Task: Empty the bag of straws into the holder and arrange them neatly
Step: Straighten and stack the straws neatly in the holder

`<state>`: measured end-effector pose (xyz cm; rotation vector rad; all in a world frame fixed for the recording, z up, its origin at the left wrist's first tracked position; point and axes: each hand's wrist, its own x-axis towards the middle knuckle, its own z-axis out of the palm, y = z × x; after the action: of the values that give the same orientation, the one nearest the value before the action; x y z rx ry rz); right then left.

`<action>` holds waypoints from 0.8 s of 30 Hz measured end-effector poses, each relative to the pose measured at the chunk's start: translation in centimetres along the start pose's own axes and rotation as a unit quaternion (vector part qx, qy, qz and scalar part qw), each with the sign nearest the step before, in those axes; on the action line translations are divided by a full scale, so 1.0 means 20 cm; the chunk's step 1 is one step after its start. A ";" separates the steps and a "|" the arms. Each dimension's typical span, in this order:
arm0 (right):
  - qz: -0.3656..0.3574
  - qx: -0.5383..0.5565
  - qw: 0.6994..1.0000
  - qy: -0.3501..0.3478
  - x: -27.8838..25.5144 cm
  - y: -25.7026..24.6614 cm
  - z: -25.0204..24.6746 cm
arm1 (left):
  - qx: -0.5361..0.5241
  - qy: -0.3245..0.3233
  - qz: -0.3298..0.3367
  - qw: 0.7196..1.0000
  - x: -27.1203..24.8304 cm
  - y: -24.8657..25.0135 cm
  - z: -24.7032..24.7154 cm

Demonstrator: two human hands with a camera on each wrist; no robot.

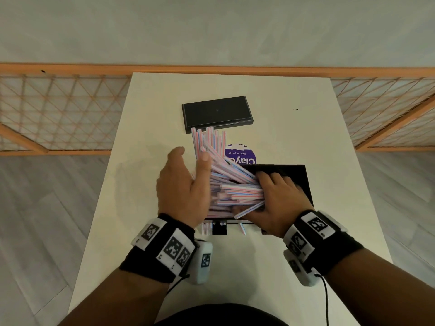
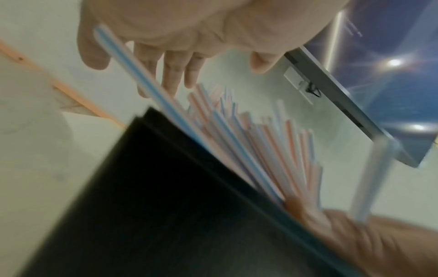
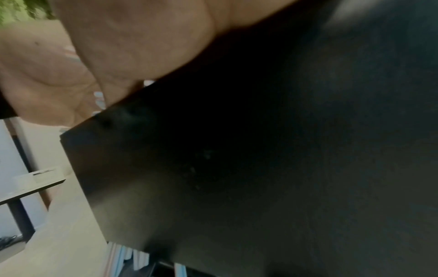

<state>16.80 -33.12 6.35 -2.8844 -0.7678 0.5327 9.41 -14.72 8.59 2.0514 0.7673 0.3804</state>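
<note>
A fan of pink-and-blue striped straws [image 1: 233, 184] sticks out of the black holder [image 1: 303, 182] toward the far left, lying untidily. My right hand [image 1: 277, 196] lies over the holder and grips the straws' near ends between thumb and curled fingers. My left hand [image 1: 188, 175] stands open on edge at the left of the fan, palm against the straws. In the left wrist view the straight fingers [image 2: 175, 75] hover over the straws [image 2: 260, 142] above the holder [image 2: 142, 187]. The right wrist view is filled by the holder's dark wall [image 3: 260, 150].
The flat black lid [image 1: 217, 112] lies at the back of the white table [image 1: 329, 161]. A round purple label [image 1: 242, 154] shows under the straws. A few loose straws [image 1: 206, 228] lie by the holder's near edge. An orange lattice rail [image 1: 58, 109] runs behind the table.
</note>
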 end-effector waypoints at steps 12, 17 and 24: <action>-0.014 0.051 0.999 0.005 0.03 -0.16 -0.03 | -0.452 0.069 -0.229 0.859 0.00 0.01 0.07; -0.038 0.064 0.997 -0.020 0.01 -0.13 -0.03 | -0.372 0.079 -0.184 0.907 -0.01 0.02 0.08; -0.016 0.018 0.998 -0.058 0.03 -0.11 -0.03 | -0.217 0.056 -0.130 0.966 -0.03 -0.07 0.04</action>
<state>16.51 -30.88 7.22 -2.8251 -0.8091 0.7076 8.91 -15.10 7.00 1.5105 0.9184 0.4701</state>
